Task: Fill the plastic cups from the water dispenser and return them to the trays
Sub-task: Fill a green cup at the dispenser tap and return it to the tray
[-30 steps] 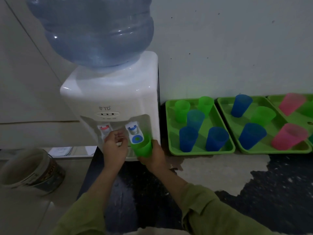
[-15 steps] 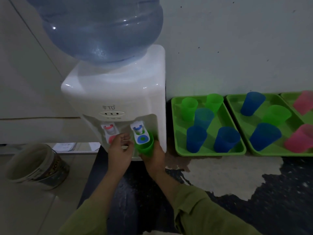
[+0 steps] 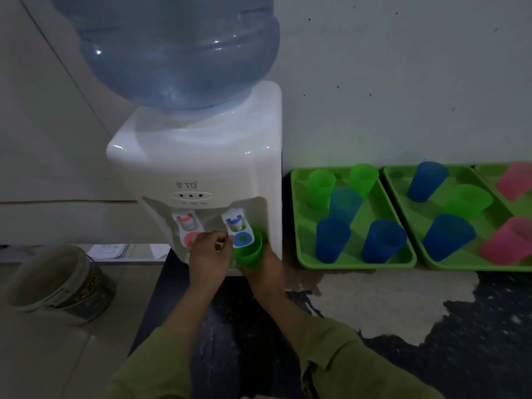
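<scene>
A white water dispenser [image 3: 201, 168] with a big blue bottle [image 3: 178, 47] stands against the wall. My right hand [image 3: 266, 270] grips a green cup [image 3: 250, 253] under the blue tap [image 3: 239, 230]. My left hand [image 3: 208, 257] has its fingertips at the blue tap's lever, between it and the red tap [image 3: 188, 228]. To the right lie green trays: the nearest tray [image 3: 296, 214] holds two green cups and three blue ones, the second tray [image 3: 403, 197] holds blue, green and pink cups.
A worn paint bucket [image 3: 54, 280] stands on the tiled floor at the left. A third green tray [image 3: 486, 171] with a pink cup [image 3: 515, 180] sits at the right edge. The dark surface before the trays has a pale, peeled patch [image 3: 388, 300].
The view has shifted so the dispenser sits more to the right. My left hand's fingers have moved right onto the blue tap's lever. The cup stays under the tap.
</scene>
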Demonstrator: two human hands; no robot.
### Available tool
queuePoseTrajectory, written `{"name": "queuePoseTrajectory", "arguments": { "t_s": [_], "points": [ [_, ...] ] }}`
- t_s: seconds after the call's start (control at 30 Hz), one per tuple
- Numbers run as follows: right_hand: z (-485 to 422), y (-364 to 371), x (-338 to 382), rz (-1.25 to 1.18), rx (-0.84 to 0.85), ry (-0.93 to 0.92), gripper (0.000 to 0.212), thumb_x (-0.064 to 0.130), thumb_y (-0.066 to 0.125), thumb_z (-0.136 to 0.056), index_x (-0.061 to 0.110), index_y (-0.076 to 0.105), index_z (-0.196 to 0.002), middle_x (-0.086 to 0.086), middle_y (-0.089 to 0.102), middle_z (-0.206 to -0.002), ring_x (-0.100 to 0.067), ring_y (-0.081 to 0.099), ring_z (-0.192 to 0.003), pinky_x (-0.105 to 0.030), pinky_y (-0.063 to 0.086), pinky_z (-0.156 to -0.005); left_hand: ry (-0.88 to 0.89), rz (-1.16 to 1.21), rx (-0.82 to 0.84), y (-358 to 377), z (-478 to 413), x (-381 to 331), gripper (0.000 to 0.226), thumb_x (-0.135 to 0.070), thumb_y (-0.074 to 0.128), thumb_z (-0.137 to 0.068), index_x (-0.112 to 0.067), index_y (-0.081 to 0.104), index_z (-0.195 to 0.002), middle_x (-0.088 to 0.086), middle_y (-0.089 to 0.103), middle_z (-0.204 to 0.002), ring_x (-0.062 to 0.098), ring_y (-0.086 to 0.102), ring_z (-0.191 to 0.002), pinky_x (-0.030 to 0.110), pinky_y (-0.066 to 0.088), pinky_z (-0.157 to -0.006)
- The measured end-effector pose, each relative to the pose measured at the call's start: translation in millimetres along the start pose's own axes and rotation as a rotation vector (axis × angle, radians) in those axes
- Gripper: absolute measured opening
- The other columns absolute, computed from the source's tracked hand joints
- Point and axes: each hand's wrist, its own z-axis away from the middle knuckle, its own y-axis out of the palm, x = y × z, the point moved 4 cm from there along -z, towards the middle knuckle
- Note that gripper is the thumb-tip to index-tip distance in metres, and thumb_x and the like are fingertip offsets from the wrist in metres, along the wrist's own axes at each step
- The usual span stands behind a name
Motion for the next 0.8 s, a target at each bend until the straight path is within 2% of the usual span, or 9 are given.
{"name": "queuePoseTrajectory", "arguments": {
  "t_s": [0.07,0.17,0.27,0.4,0.53,0.63,0.8],
  "points": [
    [0,0,1,0.057,-0.017,-0.005,0.038,0.031,0.071,-0.079,0.018,0.059,-0.112,-0.002,0.067,-0.109,-0.019,0.062,-0.100,-0.029,0.051,-0.086,-0.022,-0.036,0.036,1,-3,0,0.016,-0.026,0.060,-0.088,-0.013,0.066,-0.080,0.005,0.065,-0.083,0.020,0.060,-0.078,0.032,0.047,-0.071],
    [0,-2,1,0.091,-0.025,-0.017,0.032,0.030,0.068,-0.082,0.016,0.059,-0.109,-0.003,0.068,-0.106,-0.020,0.064,-0.097,-0.025,0.050,-0.081,-0.037,-0.086,0.071,0,-3,-4,0.018,-0.025,0.056,-0.091,-0.012,0.063,-0.081,0.006,0.062,-0.085,0.021,0.056,-0.078,0.028,0.038,-0.068],
    [0,-3,0,0.150,-0.047,-0.025,0.036,0.036,0.067,-0.081,0.017,0.059,-0.110,-0.003,0.069,-0.106,-0.021,0.065,-0.097,-0.027,0.051,-0.080,-0.052,-0.129,0.093,-3,2,-9,0.018,-0.022,0.050,-0.095,-0.014,0.054,-0.079,0.004,0.055,-0.079,0.021,0.051,-0.074,0.028,0.032,-0.063],
    [0,-3,-2,0.185,-0.045,-0.017,0.041,0.044,0.068,-0.079,0.020,0.057,-0.110,-0.002,0.069,-0.106,-0.023,0.065,-0.097,-0.031,0.053,-0.079,-0.073,-0.139,0.128,-3,11,-14,0.021,-0.024,0.041,-0.098,-0.013,0.047,-0.080,0.006,0.051,-0.076,0.025,0.050,-0.074,0.031,0.033,-0.063],
    [0,-5,0,0.157,-0.036,-0.031,0.043,0.042,0.069,-0.079,0.017,0.057,-0.112,-0.004,0.069,-0.108,-0.023,0.064,-0.100,-0.029,0.050,-0.081,-0.081,-0.078,0.080,-10,18,-13,0.024,-0.022,0.036,-0.099,-0.008,0.047,-0.083,0.008,0.052,-0.078,0.028,0.050,-0.075,0.034,0.037,-0.067],
    [1,-6,0,0.142,-0.016,-0.037,0.046,0.038,0.072,-0.077,0.017,0.056,-0.115,-0.005,0.068,-0.110,-0.023,0.063,-0.101,-0.027,0.048,-0.081,-0.072,-0.056,0.060,-17,19,-17,0.026,-0.018,0.035,-0.099,-0.007,0.043,-0.078,0.004,0.044,-0.066,0.027,0.047,-0.068,0.033,0.033,-0.063],
    [1,-9,1,0.165,-0.012,-0.030,0.051,0.038,0.073,-0.075,0.018,0.054,-0.117,-0.007,0.068,-0.110,-0.026,0.063,-0.102,-0.029,0.048,-0.080,-0.062,-0.078,0.032,-25,20,-25,0.025,-0.018,0.034,-0.100,-0.007,0.042,-0.079,0.006,0.045,-0.066,0.024,0.045,-0.062,0.031,0.030,-0.058]
  ]
}}
